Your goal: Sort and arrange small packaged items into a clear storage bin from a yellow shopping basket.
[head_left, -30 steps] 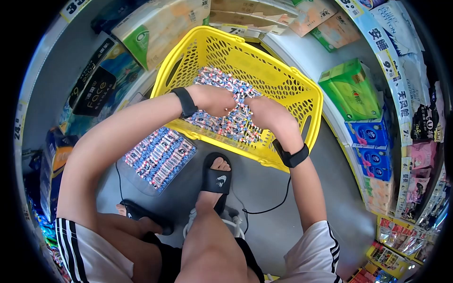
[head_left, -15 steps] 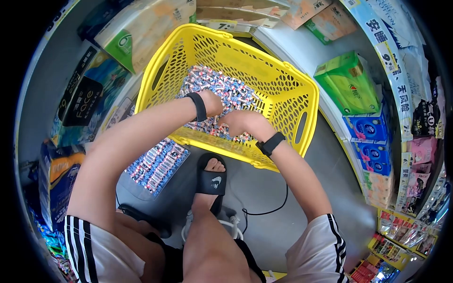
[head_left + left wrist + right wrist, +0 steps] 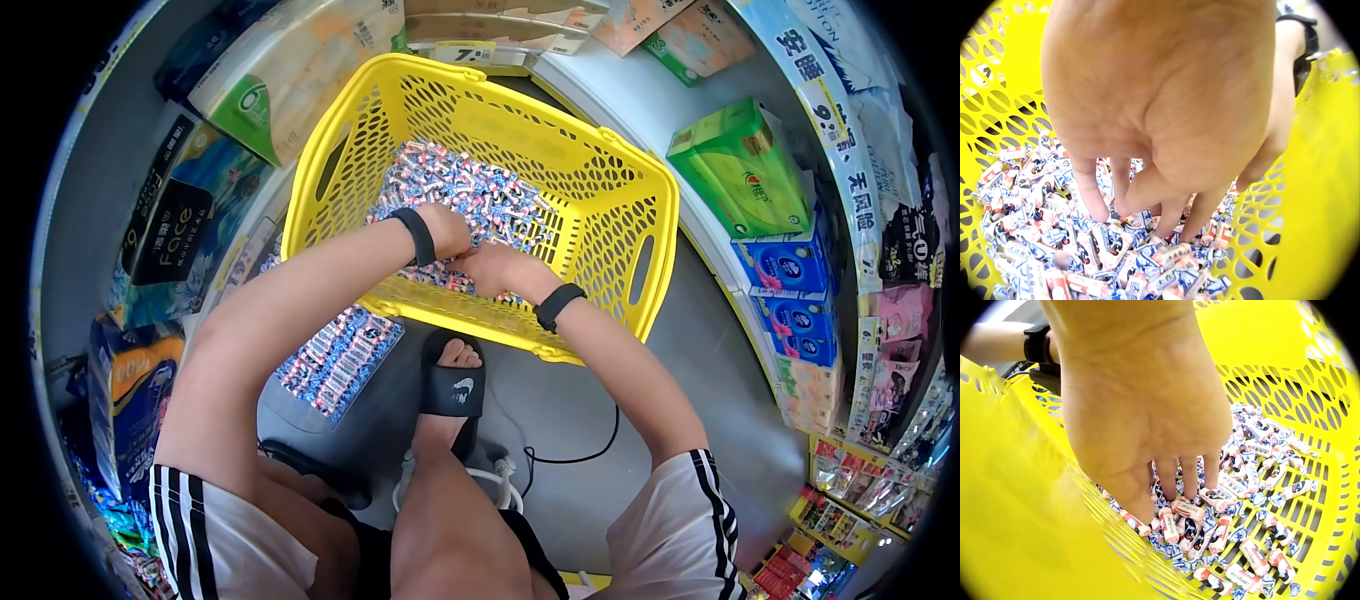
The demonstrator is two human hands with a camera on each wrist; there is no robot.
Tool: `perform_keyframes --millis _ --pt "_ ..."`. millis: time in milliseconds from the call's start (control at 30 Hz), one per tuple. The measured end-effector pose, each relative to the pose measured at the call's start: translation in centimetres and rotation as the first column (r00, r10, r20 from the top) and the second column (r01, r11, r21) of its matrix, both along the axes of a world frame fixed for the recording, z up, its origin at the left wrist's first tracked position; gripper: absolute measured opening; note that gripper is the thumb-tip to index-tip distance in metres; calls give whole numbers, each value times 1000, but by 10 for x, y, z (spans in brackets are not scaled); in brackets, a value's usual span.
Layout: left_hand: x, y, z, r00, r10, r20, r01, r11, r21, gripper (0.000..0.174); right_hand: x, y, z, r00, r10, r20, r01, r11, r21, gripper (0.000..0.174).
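Observation:
A yellow perforated shopping basket (image 3: pixel 664 262) holds a heap of wrapped candies (image 3: pixel 455 180) in white, blue and red paper. Down inside it, my left hand (image 3: pixel 445 232) reaches over the near left of the heap. Its fingers (image 3: pixel 1091 194) point downward among the candies in the left wrist view. Close beside it, nearer the basket's front wall, is my right hand (image 3: pixel 505 272). In the right wrist view its fingers (image 3: pixel 1189 478) extend down against the candies, some fingertips hidden among them. Both wrists wear black bands.
A clear plastic pack (image 3: pixel 335 365) with rows of similar candies lies on the floor beside the basket. Shelves curve around, with a green tissue pack (image 3: pixel 745 170) and blue packs (image 3: pixel 790 325) at right. A black cable (image 3: pixel 575 460) runs across the floor near a sandaled foot (image 3: pixel 453 385).
Both hands have moved from the middle of the heap toward the basket's near side. They parted slightly, and now the right hand is back close beside the left.

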State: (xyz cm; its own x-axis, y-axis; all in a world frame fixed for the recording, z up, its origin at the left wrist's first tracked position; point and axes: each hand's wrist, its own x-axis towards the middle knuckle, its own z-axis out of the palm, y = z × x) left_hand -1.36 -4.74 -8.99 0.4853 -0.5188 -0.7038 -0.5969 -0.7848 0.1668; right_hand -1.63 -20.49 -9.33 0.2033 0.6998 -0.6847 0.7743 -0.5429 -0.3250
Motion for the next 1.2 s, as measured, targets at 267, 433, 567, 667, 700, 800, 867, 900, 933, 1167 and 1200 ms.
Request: perform_keyframes --millis 267,433,567,667,700,800,867,900,933,1167,1200 --pt "-6 3 -22 996 -43 79 59 975 -213 16 13 -8 30 986 -90 -139 80 994 -73 73" --pt "-6 3 14 1000 14 -23 -21 941 -338 10 16 -27 42 964 -151 -219 153 988 -8 67" --pt "-13 13 48 996 17 -89 -56 887 -458 9 17 -40 66 932 -209 -295 286 926 247 54" --pt "-19 27 42 987 71 -141 -141 800 -583 13 10 -43 80 884 -257 -391 411 824 390 38" --pt "-21 31 49 979 93 -182 -189 752 -631 13 8 -43 85 885 -254 -390 408 826 389 38" --pt "-32 47 72 969 158 -190 -246 683 -688 15 -1 -32 98 838 -294 -460 509 725 464 25" --pt "-34 53 82 959 185 -213 -282 635 -719 17 0 -29 107 840 -328 -433 510 750 421 25" --pt "-36 57 85 957 195 -214 -290 633 -718 17 -3 -23 112 838 -365 -405 516 770 375 25" --pt "-33 54 88 968 197 -158 -247 610 -753 18 -3 -23 111 833 -345 -434 523 747 410 24" --pt "-53 74 98 961 263 -86 -231 590 -773 23 -13 -7 113 775 -379 -506 610 658 441 24" --pt "-55 76 98 956 277 -97 -251 602 -758 23 -15 -4 115 753 -394 -527 633 651 419 23"
